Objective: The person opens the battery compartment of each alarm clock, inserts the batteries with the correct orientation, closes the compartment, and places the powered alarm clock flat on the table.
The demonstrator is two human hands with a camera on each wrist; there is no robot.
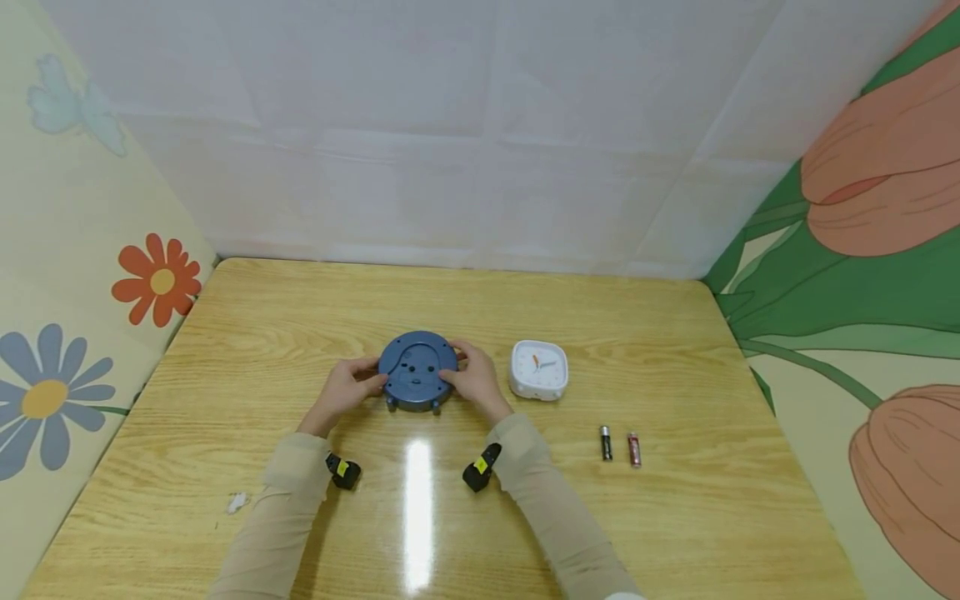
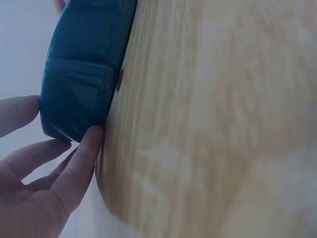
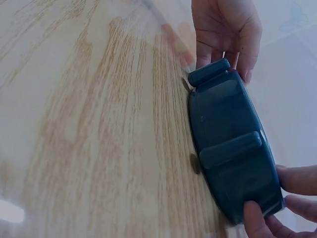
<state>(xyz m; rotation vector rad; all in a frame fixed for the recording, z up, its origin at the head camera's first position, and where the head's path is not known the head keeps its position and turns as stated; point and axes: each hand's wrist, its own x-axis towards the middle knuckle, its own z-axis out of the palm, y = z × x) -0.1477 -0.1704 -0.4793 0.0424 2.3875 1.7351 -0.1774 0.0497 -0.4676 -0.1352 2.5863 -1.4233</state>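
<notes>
Round blue case [image 1: 417, 383], and both hands have it! Left hand [image 1: 345, 390] pinches one side, thumb over the upper face and fingers round the rim; right hand [image 1: 477, 379] matches it opposite, thumb on the top edge. So a two-sided hold, snug to the case, which lies flat side up at the middle of the wooden table [image 1: 660, 333] (whether it rests there or hangs a hair above, I can't tell). Two stubby feet [image 3: 230, 148] stick out of its near edge, and small dark holes dot its face.

Back along the arms now: beige sleeves [image 1: 543, 500], a black block with a yellow patch at each wrist. Just right of the right hand sits a white clock [image 1: 539, 375], dial upward, orange hand showing. Nearer the person and further right, side by side but apart, a black battery [image 1: 606, 444] and a red battery [image 1: 634, 451]. Over on the left, a white scrap [image 1: 237, 502]. Behind everything, a pale cloth [image 1: 450, 150] (creased, I notice); painted flowers flank both sides.
</notes>
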